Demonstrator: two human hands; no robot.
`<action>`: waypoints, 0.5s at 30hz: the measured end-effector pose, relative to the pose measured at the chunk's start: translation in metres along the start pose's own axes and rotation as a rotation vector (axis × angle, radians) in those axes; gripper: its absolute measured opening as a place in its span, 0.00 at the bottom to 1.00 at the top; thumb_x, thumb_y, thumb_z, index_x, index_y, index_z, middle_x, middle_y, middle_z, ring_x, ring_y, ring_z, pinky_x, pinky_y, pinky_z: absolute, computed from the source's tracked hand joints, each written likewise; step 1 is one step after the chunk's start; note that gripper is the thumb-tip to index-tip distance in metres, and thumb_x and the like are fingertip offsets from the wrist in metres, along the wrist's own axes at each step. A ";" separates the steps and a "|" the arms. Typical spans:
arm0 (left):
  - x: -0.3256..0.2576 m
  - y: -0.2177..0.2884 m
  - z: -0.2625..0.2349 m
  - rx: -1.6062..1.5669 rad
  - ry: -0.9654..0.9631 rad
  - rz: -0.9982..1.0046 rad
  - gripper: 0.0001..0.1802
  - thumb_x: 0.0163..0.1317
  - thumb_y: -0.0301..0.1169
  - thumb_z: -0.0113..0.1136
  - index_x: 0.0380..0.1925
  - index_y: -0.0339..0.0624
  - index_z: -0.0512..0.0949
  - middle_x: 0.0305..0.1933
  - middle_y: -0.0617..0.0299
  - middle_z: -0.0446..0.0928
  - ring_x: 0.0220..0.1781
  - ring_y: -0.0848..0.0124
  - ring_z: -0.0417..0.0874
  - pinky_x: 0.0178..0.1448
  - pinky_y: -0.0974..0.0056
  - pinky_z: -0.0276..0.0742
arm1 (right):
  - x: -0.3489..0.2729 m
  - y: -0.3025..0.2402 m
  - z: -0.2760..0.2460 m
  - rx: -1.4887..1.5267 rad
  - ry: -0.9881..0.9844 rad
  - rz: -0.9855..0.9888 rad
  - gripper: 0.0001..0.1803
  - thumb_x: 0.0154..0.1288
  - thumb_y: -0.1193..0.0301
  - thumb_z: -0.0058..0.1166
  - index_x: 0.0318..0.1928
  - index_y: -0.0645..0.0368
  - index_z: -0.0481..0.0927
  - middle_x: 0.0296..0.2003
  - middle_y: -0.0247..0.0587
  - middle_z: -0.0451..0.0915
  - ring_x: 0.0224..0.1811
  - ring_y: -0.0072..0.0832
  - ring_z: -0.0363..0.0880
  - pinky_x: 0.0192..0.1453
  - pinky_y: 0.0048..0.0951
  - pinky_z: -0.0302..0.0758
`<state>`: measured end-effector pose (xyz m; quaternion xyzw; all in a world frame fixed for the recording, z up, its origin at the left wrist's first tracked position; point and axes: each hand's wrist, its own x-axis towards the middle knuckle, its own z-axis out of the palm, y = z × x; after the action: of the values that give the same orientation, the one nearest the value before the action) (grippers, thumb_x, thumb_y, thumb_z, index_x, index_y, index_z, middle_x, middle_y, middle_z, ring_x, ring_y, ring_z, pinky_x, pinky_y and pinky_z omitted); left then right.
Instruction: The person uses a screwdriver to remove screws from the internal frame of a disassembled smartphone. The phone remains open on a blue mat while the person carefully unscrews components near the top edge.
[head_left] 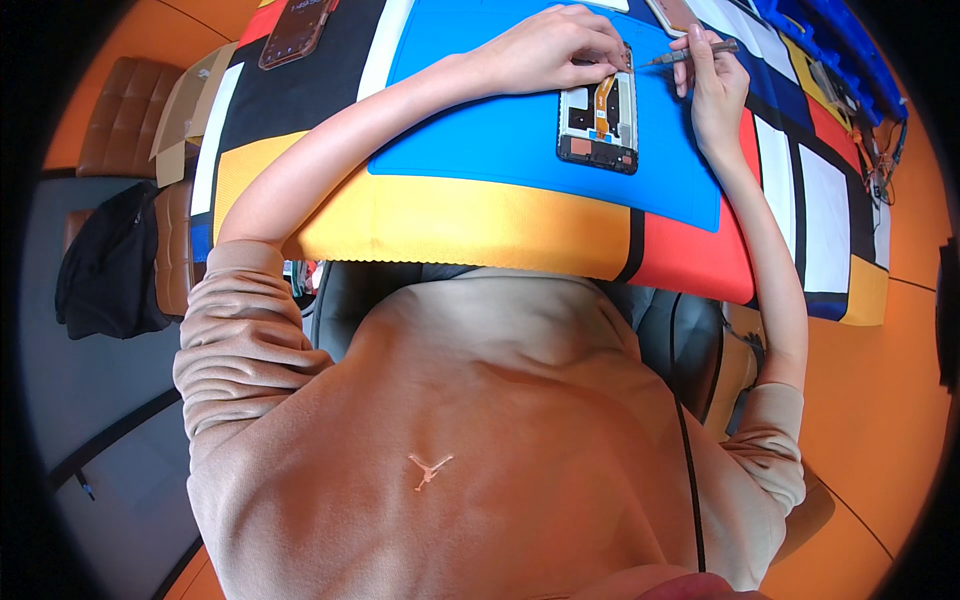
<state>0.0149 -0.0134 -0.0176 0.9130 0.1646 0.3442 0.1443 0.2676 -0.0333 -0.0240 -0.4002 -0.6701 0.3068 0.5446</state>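
Note:
An opened phone [598, 130] lies on a blue work mat [480, 140], its inside facing up. An orange flex cable [603, 105] runs along its middle, and a black part sits at its near end. My left hand [555, 50] is bent over the phone's far end, thumb and fingers closed on it; the hand covers part of that end. In my right hand [715, 85] a small precision screwdriver [712, 50] with a grey handle is held between thumb and fingers. Its thin tip points left, close to the phone's far right corner.
A patterned cloth [450, 220] covers the table. Another phone [298, 32] lies at the far left, and a brownish flat device [673, 15] near the far edge. Blue bins [835, 45] and tangled wires [880, 175] stand right. Left are a cardboard box [190, 105] and brown chair [130, 110].

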 end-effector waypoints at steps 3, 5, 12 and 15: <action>-0.001 0.000 0.000 0.013 -0.006 -0.001 0.08 0.65 0.32 0.64 0.41 0.43 0.86 0.43 0.55 0.80 0.51 0.54 0.79 0.58 0.54 0.74 | 0.000 0.000 0.000 -0.011 0.000 0.005 0.23 0.84 0.55 0.46 0.40 0.62 0.82 0.21 0.29 0.73 0.22 0.13 0.67 0.28 0.17 0.61; -0.001 0.000 -0.001 0.020 0.001 0.013 0.08 0.65 0.32 0.64 0.41 0.43 0.86 0.43 0.55 0.80 0.51 0.54 0.79 0.59 0.54 0.74 | 0.000 0.000 0.000 -0.013 -0.005 0.007 0.23 0.84 0.55 0.46 0.41 0.62 0.82 0.21 0.29 0.73 0.22 0.13 0.67 0.28 0.17 0.61; -0.001 0.002 0.000 0.019 -0.002 0.001 0.08 0.64 0.32 0.64 0.41 0.43 0.85 0.43 0.55 0.80 0.51 0.54 0.78 0.59 0.54 0.73 | 0.000 0.000 0.000 -0.015 -0.016 0.006 0.23 0.84 0.55 0.46 0.41 0.62 0.82 0.21 0.29 0.74 0.22 0.13 0.67 0.27 0.17 0.61; -0.001 0.001 -0.001 0.017 -0.007 -0.001 0.08 0.64 0.32 0.64 0.40 0.43 0.85 0.43 0.55 0.80 0.51 0.54 0.78 0.59 0.54 0.73 | 0.000 0.000 0.001 -0.014 -0.018 0.003 0.23 0.84 0.55 0.46 0.41 0.62 0.83 0.21 0.30 0.74 0.22 0.13 0.67 0.27 0.17 0.62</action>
<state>0.0140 -0.0151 -0.0172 0.9153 0.1674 0.3397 0.1374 0.2669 -0.0334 -0.0238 -0.4024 -0.6765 0.3063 0.5354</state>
